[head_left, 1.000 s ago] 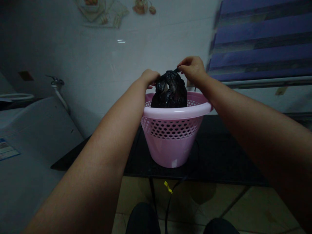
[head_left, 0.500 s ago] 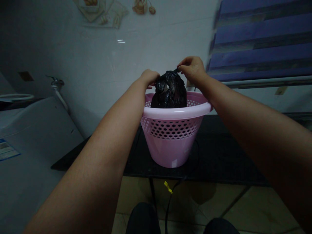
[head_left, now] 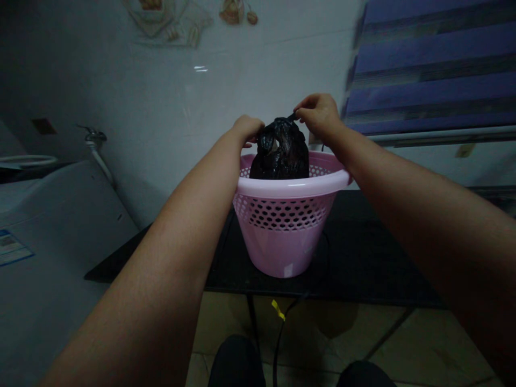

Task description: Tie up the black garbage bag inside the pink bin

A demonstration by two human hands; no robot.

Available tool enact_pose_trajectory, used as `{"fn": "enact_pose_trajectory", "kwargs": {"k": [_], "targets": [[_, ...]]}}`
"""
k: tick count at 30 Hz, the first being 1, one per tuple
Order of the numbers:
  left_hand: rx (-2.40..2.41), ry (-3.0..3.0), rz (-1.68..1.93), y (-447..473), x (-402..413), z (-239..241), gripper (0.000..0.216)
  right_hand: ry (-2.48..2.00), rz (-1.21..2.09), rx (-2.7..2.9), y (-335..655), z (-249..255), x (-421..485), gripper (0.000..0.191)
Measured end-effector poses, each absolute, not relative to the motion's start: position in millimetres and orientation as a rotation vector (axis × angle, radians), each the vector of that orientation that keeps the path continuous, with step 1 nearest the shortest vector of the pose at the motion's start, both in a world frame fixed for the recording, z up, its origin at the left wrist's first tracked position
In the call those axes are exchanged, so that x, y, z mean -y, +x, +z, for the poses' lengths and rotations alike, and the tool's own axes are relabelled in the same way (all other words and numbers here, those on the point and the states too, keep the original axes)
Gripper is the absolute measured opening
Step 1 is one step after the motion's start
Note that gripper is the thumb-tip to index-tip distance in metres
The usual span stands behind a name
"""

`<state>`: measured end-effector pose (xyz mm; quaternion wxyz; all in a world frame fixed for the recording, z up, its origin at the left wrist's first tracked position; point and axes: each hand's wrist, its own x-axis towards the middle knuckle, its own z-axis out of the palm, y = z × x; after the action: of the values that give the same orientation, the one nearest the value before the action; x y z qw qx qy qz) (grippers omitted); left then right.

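Left hand (head_left: 248,128): closed on the bunched top of the black bag (head_left: 282,153), at its left; fingertips partly hidden;
Right hand (head_left: 320,114): pinches a twisted end at upper right; the two hands slightly apart;
Bag: sits in the pink basket (head_left: 286,188), bulging above the rim;
Basket: upright on the black table (head_left: 374,247); perforated below its rim.

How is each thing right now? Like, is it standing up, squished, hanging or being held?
Pink basket: upright on the black table.
Black bag: crumpled, in the basket, poking out the top.
Right hand: pinching the bag's top.
Left hand: against the bag, fingertips partly hidden.
Purple blind: hanging down.
Black cord: dangling below the table's edge, yellow tag on it.
Tap: on or off, can't tell.
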<state>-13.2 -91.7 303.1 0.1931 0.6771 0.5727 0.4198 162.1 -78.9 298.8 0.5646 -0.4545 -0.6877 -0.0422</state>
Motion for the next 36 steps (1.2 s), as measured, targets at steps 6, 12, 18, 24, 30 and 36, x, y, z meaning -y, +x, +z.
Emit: {"fn": "enact_pose_trajectory", "kwargs": {"k": [6,12,18,24,30,36], "targets": [[-1.613,1.902,1.170,-13.3,92.6,302.7,0.019,-1.075,-0.099,1.608,161.7,299.3,76.9,0.012],[-1.602,1.909,1.154,-14.1,92.4,302.7,0.017,-1.065,-0.099,1.604,162.1,298.5,77.8,0.013],[-1.603,1.939,1.132,-13.9,93.0,302.9,0.021,-1.075,-0.095,1.594,161.5,299.4,79.7,0.012],[-1.619,1.932,1.126,-13.8,94.2,303.3,0.022,-1.084,-0.087,1.622,160.8,299.9,83.3,0.011],[-1.622,1.902,1.135,-14.0,92.8,303.1,0.018,-1.074,-0.089,1.608,162.3,299.4,79.1,0.010],[-1.621,1.912,1.131,-13.6,95.8,303.0,0.013,-1.060,-0.086,1.591,161.5,299.7,80.0,0.010]]}}
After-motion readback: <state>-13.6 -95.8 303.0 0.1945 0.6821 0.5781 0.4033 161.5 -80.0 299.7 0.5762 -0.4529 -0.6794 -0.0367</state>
